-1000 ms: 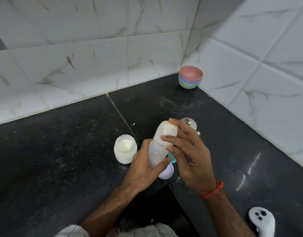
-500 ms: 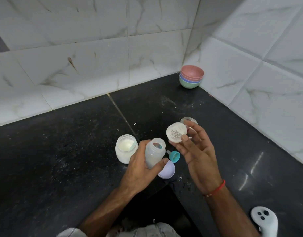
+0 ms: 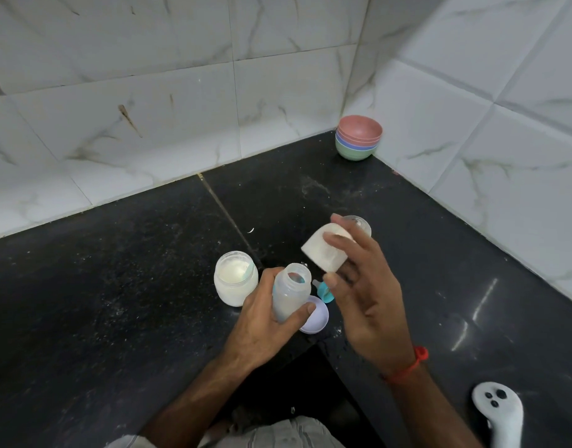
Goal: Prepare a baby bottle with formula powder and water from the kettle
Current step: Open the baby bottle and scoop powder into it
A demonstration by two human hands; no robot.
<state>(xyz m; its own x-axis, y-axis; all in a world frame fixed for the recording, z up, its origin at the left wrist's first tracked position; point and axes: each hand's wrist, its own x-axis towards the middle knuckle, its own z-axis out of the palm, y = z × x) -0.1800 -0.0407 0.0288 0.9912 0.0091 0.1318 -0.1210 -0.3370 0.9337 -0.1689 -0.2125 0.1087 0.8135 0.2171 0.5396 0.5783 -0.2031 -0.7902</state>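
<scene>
My left hand [image 3: 262,321] grips a small translucent baby bottle [image 3: 291,295], upright and uncapped, over the black counter. My right hand [image 3: 362,292] holds the bottle's white cap [image 3: 325,250] up and to the right of the bottle's mouth, tilted on its side. An open glass jar of white formula powder [image 3: 235,278] with a pale scoop handle in it stands just left of the bottle. A lilac lid [image 3: 315,318] and a teal piece [image 3: 325,291] lie on the counter behind the bottle. No kettle is in view.
A stack of coloured bowls [image 3: 359,141] sits in the tiled corner. A round clear object [image 3: 362,225] shows behind my right fingers. A white controller-like device [image 3: 499,412] lies at the bottom right. Powder specks dot the black counter [image 3: 116,286].
My right hand has taken the cap off the bottle and lifted it away to the right, turning it on its side. My left hand lowered the bottle slightly.
</scene>
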